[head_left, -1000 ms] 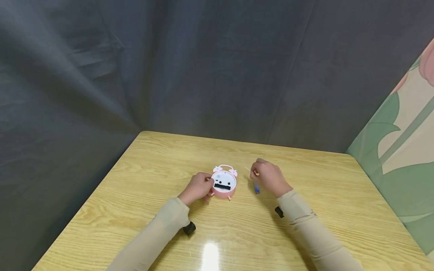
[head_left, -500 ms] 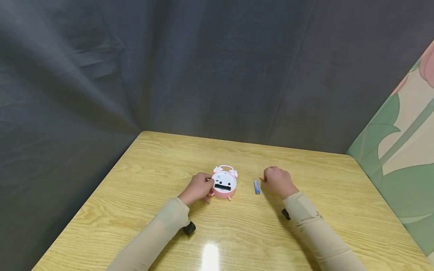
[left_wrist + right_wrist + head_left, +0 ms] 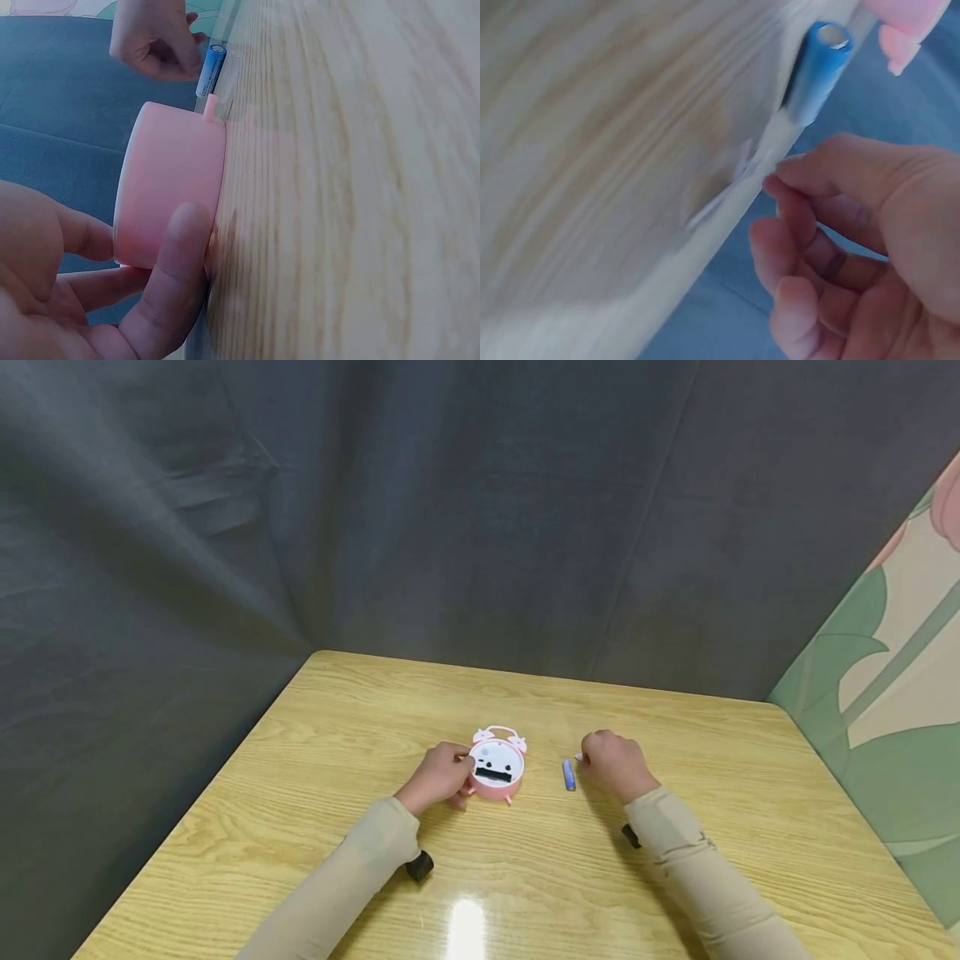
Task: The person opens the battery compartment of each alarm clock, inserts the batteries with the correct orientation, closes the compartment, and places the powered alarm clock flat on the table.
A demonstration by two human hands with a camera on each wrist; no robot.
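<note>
A pink twin-bell alarm clock lies on the table, its white back facing up, with a dark slot that looks like an uncovered battery compartment. My left hand grips its left side; in the left wrist view, thumb and fingers hold the pink casing. To the right, my right hand is low over the table, thumb and forefinger pinching a small thin white piece, blurred in the right wrist view. Between clock and right hand lies a blue battery, apart from both hands.
The wooden table carries the clock and battery. A dark curtain hangs behind and to the left. A flowered panel stands along the right edge. Black wrist cameras sit under the sleeves.
My right hand has moved right and down to the table with the thin white piece, uncovering the battery. The left hand and clock have stayed in place.
</note>
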